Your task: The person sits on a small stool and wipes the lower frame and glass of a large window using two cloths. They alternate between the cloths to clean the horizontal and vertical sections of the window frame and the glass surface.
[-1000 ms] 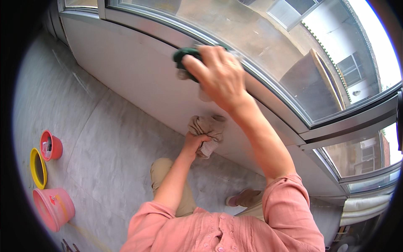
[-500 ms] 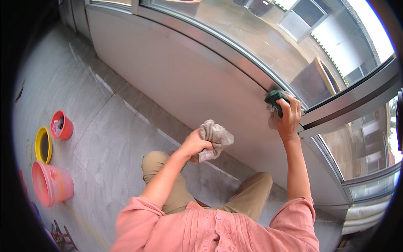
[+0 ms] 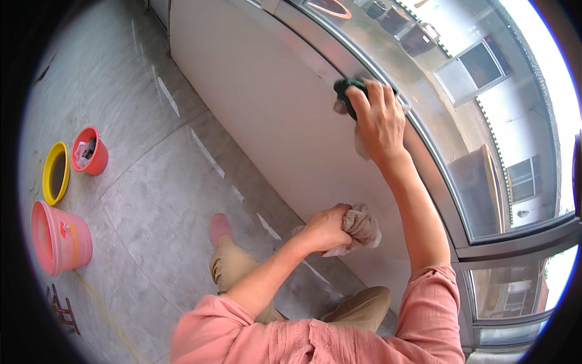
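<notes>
My right hand is closed around a dark green cloth, pressing it to the metal window frame above the white wall panel. Some paler material sticks out beside the green cloth; what it is I cannot make out. Lower down, in front of the panel, my left hand grips a crumpled grey-beige rag. The rag bunches out past the fingers on both sides and hangs clear of my knees.
On the grey tiled floor at the left stand a pink bucket, a yellow-rimmed basin with dark contents, and a small red bucket holding odds and ends. A brown wooden stool is at lower left. Window glass rises at right.
My right hand has slid the green cloth leftward and farther along the frame. My left hand, still holding the rag, sits more to the right and lower. The whole view has shifted too.
</notes>
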Tool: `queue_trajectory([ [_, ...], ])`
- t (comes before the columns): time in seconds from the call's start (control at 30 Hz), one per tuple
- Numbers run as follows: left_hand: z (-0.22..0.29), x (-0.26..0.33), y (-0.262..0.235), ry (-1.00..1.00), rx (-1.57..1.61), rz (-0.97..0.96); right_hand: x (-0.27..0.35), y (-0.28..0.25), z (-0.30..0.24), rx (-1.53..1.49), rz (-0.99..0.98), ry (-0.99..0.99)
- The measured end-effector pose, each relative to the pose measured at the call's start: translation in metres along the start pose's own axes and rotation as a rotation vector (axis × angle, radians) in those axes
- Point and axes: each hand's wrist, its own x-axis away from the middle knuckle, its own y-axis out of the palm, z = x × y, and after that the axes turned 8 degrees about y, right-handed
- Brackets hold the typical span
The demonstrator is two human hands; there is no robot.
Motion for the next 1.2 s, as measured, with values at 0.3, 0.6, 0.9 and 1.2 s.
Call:
queue_trajectory([
  [0.3,-0.018,-0.014,-0.063,0.060,-0.030,0.201,-0.175,0.148,-0.054,-0.039,0.114,-0.083],
  [0.6,-0.018,-0.042,-0.088,0.004,-0.021,0.149,-0.067,0.034,-0.010,-0.090,-0.152,-0.225],
  [0.9,-0.030,-0.042,-0.089,0.009,0.027,0.115,-0.171,0.122,-0.034,0.012,-0.040,-0.309],
  [1.2,-0.017,-0.049,-0.112,0.035,0.108,0.195,-0.246,0.186,-0.063,0.070,0.031,-0.262],
])
